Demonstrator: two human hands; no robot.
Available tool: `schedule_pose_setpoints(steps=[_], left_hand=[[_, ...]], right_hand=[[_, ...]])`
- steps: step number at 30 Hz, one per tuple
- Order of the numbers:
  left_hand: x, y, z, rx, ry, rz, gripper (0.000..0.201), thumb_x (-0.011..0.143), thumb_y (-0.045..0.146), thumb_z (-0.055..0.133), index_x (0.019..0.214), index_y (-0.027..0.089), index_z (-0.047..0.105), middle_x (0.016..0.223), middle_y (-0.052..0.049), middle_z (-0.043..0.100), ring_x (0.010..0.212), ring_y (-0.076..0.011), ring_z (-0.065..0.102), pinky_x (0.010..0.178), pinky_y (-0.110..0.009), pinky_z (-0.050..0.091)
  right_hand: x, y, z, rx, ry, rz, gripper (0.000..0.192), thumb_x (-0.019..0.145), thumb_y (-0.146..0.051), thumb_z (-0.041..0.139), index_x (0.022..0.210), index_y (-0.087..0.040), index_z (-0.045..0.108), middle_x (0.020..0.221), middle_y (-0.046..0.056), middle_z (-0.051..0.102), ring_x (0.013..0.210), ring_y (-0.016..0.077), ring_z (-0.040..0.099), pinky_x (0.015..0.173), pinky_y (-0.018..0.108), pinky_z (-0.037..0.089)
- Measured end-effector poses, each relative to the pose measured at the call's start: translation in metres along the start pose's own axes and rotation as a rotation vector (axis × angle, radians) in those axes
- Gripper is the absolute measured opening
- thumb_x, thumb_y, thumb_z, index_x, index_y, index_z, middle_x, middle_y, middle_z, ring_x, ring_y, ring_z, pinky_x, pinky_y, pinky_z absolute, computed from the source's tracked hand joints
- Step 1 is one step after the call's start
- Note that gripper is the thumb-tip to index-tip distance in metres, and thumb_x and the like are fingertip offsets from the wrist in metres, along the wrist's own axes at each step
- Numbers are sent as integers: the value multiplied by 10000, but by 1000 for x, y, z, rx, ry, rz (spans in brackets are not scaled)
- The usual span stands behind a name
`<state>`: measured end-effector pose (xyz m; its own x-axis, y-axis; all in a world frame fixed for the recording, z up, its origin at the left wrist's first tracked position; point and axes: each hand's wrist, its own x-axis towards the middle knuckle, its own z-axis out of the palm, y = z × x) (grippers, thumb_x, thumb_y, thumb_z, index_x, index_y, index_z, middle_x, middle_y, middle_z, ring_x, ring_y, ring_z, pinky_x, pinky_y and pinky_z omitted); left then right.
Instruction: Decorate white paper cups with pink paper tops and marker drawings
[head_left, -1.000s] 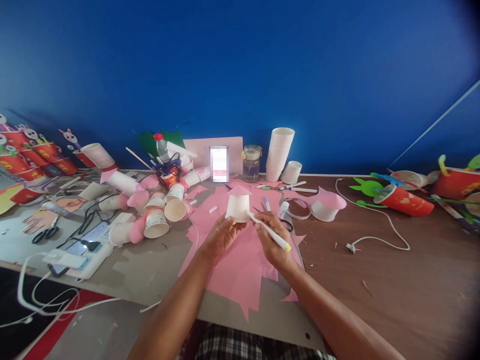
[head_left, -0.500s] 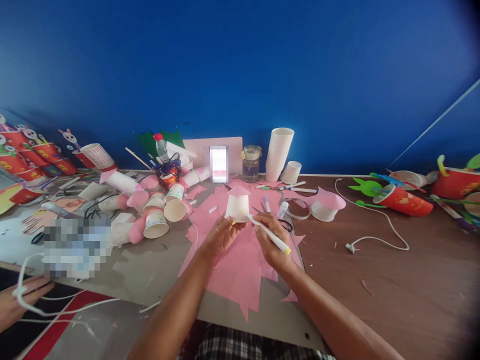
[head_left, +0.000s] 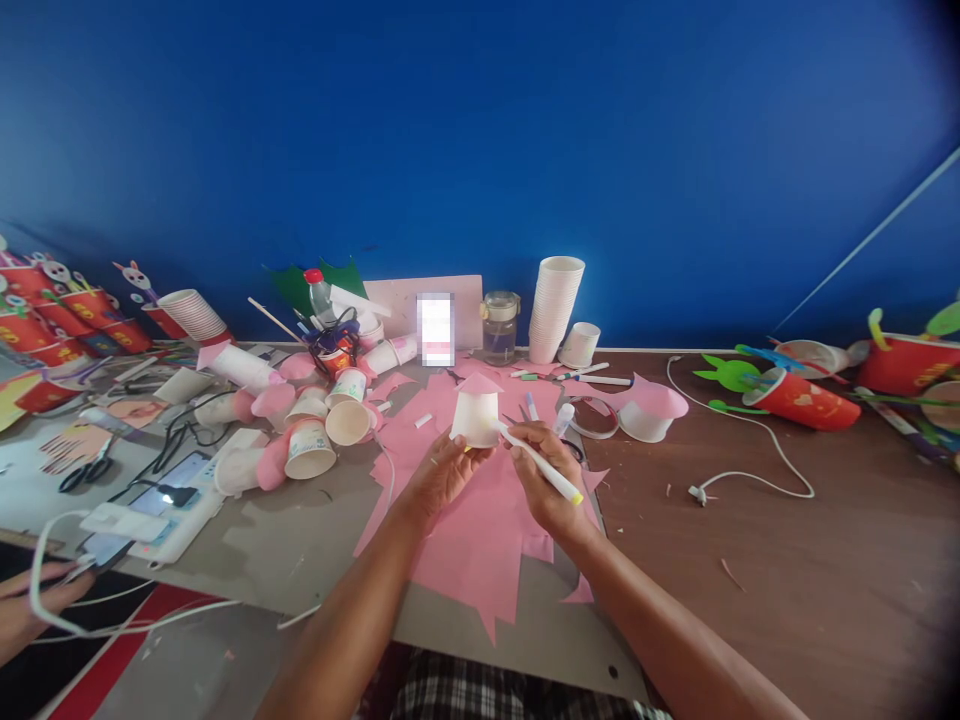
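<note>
My left hand (head_left: 448, 470) is closed round the lower edge of an upside-down white paper cup (head_left: 475, 418). A pink paper cone (head_left: 479, 383) sits on top of the cup like a roof. Between the fingers of my right hand (head_left: 546, 478) is a white marker (head_left: 546, 463) with a yellow end, its tip at the right side of the cup. A bit of yellow shows under the cup by my left fingers; I cannot make out what it is. Beneath both hands lie pink paper sheets (head_left: 472, 560).
Several pink-and-white cups (head_left: 311, 447) lie at left, beside a power strip (head_left: 184, 510) and scissors (head_left: 88, 468). A cup stack (head_left: 556, 310) and a jar (head_left: 500, 328) stand behind. A white cable (head_left: 750, 430) and red cup (head_left: 814, 398) lie right. Another person's hand (head_left: 34, 605) is at lower left.
The view has shifted very slightly. Both my hands, the cup and the marker stay nearly where they were. At lower left, the other person's hand has moved a little.
</note>
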<state>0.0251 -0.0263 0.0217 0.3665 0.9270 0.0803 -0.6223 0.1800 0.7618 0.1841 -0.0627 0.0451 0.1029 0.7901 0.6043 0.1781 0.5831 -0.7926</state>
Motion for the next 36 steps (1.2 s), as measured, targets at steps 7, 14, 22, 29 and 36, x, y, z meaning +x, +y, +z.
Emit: schedule_pose_setpoints(steps=[7, 14, 22, 29, 36], left_hand=[[0, 2, 1, -31, 69, -33, 473, 740, 439, 755, 1101, 145, 671, 1078, -116, 704, 1026, -245, 648, 948, -383, 479], [0, 5, 3, -46, 55, -58, 465, 776, 447, 710, 1093, 109, 670, 1083, -135, 700, 999, -242, 656, 965, -385, 476], [-1, 7, 6, -78, 76, -20, 408, 800, 393, 685, 1087, 105, 675, 1040, -114, 720, 1006, -231, 658, 961, -356, 469], [0, 6, 2, -169, 108, -60, 350, 808, 340, 681, 1087, 130, 665, 1013, -90, 728, 964, -210, 669, 954, -374, 488], [0, 1, 1, -116, 53, -25, 392, 780, 389, 723, 1110, 183, 673, 1043, -71, 714, 998, -190, 657, 968, -336, 499]], right_hand=[[-1, -5, 1, -40, 87, 87, 292, 966, -356, 429, 1170, -210, 577, 823, 26, 675, 772, 166, 637, 776, 350, 522], [-6, 5, 6, -139, -47, 61, 291, 958, -285, 457, 1240, -224, 493, 1072, 99, 666, 994, 211, 643, 871, 394, 522], [-10, 3, 8, -212, -110, -87, 279, 932, -202, 469, 1206, -236, 508, 1119, 88, 657, 1054, 218, 631, 926, 409, 517], [-12, 3, 8, -254, -110, -186, 352, 911, -154, 475, 1250, -246, 498, 1150, 100, 656, 1093, 237, 628, 927, 418, 527], [-12, 0, 8, -271, -171, -199, 415, 894, -157, 489, 1296, -262, 490, 1128, 110, 656, 1037, 262, 643, 888, 454, 534]])
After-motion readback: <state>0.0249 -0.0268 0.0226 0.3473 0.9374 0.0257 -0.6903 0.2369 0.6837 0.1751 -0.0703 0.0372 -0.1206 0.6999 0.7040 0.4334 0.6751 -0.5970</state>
